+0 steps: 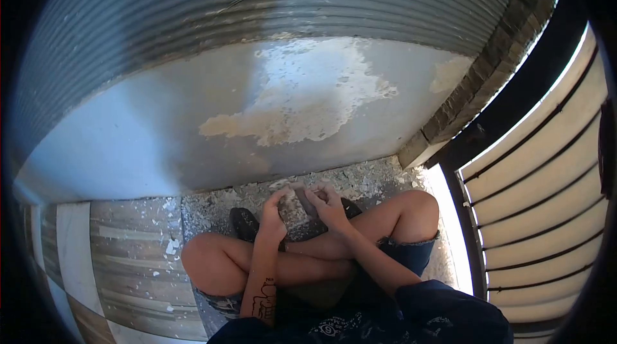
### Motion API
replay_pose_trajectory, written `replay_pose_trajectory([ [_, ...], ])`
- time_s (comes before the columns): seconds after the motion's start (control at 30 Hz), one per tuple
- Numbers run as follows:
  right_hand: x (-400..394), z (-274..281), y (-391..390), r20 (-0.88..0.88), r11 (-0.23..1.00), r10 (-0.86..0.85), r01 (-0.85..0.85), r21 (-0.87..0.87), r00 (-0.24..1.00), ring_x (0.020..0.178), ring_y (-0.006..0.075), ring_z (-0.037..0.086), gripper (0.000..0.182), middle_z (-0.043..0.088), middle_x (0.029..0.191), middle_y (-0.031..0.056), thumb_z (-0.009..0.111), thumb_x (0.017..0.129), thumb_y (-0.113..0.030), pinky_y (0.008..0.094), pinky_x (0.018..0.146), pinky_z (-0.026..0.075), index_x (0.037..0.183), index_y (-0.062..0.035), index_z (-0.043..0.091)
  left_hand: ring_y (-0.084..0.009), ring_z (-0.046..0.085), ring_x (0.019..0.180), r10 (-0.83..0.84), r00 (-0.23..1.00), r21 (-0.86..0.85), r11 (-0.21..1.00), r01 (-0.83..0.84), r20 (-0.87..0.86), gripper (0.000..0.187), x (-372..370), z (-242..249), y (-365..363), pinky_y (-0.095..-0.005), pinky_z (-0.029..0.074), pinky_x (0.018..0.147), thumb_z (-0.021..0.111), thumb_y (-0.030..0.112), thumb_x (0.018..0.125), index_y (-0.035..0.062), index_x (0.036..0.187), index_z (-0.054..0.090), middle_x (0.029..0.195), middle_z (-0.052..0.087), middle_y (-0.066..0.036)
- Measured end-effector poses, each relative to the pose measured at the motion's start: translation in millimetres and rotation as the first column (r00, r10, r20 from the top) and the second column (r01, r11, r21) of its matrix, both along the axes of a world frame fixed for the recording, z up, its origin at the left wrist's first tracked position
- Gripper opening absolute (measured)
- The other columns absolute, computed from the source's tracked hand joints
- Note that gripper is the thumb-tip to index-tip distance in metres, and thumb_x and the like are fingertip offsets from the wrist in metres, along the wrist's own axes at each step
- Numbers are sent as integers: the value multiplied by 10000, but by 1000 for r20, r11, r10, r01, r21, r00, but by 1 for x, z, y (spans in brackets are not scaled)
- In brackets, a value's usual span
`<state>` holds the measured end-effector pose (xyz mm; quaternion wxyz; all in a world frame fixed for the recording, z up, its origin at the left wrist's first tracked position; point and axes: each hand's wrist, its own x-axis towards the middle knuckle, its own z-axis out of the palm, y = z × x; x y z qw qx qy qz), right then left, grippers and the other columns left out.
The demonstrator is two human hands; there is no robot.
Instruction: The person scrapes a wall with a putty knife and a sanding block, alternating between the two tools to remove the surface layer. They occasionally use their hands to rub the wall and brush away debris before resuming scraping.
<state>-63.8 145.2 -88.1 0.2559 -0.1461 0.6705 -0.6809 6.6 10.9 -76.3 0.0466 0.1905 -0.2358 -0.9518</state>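
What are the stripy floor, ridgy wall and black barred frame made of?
The stripy floor looks like smooth ceramic tile: straight joints, wood-like streaks. The ridgy wall may be painted plaster or metal; its even grey grooves don't settle it. The black frame is probably painted metal, with thin dark bars.

Left hand (274, 214) and right hand (328, 206) close together, ahead of crossed shins. Left fingers bent, grip unclear; right fingers curled closed. Left forearm (262, 273), inked near the elbow, runs near-straight; right forearm (379, 257) angles inward. Both elbows bent.
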Motion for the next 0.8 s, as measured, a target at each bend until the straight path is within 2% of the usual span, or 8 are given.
replay_pose_trajectory([
  [0.1, 29, 26, 0, 455, 979, -147, 194, -58, 878, 929, 165, 563, 327, 545, 1056, 71, 626, 860, -288, 266, 731, 500, 1086, -66, 545, -242, 613, 900, 227, 968, -1, 974, -228, -107, 325, -4, 8, -2, -375, 495, 820, 444, 214, 905, -16, 1102, 562, 999, 611, -121],
  [0.13, 33, 26, 0, 448, 977, -149, 200, -69, 882, 929, 165, 563, 327, 545, 1056, 71, 626, 860, -288, 266, 731, 500, 1086, -66, 545, -242, 613, 900, 219, 968, -8, 975, -222, -119, 325, -5, 12, -1, -375, 495, 820, 444, 214, 905, -16, 1102, 562, 999, 611, -121],
  [0.2, 43, 26, 0, 792, 972, 100, 110, -206, 602, 931, 177, 574, 291, 556, 1079, 62, 622, 865, -252, 292, 800, 492, 1082, -74, 547, -240, 609, 899, 202, 969, -192, 955, -227, -142, 357, 1, 16, 3, -375, 496, 805, 452, 248, 917, -22, 1128, 550, 985, 606, -118],
  [0.33, 50, 27, -16, 787, 917, 102, 249, -311, 609, 881, 171, 593, 260, 581, 1047, 45, 619, 867, -211, 304, 820, 479, 1078, -74, 551, -218, 603, 891, 147, 989, -318, 937, -146, -21, 366, 0, 7, 9, -363, 492, 794, 457, 250, 925, -24, 1152, 544, 973, 607, -101],
  [0.4, 46, 33, -22, 685, 863, 29, 328, -386, 728, 859, 154, 601, 214, 603, 994, 39, 605, 873, -162, 302, 803, 486, 1061, -73, 556, -184, 590, 910, 268, 956, -479, 859, -180, 121, 352, -5, 0, 13, -337, 477, 811, 464, 242, 931, -18, 1150, 555, 1003, 610, -92],
  [0.6, 17, 43, -14, 646, 913, 116, 175, -368, 754, 911, 143, 588, 232, 604, 1016, 34, 580, 889, -166, 305, 789, 484, 1087, -44, 572, -147, 551, 933, 131, 986, -647, 762, -35, 100, 378, 1, 23, 18, -282, 427, 808, 551, 281, 900, -24, 1120, 579, 1029, 604, -76],
  [0.73, 10, 43, -14, 680, 926, 128, 159, -343, 722, 932, 140, 575, 256, 601, 1031, 31, 580, 888, -170, 289, 793, 474, 1114, -51, 566, -168, 550, 956, 168, 985, -722, 686, -85, 44, 366, -1, 24, 24, -294, 405, 849, 517, 273, 920, -18, 1137, 570, 1053, 601, -87],
  [0.8, 4, 44, -20, 680, 869, 249, 151, -471, 690, 970, 135, 558, 335, 589, 1074, 20, 585, 882, -174, 267, 807, 457, 1189, -52, 531, -198, 552, 1000, 258, 962, -800, 558, -223, -88, 356, -2, 27, 25, -296, 358, 937, 483, 253, 935, -22, 1148, 558, 1092, 599, -123],
])
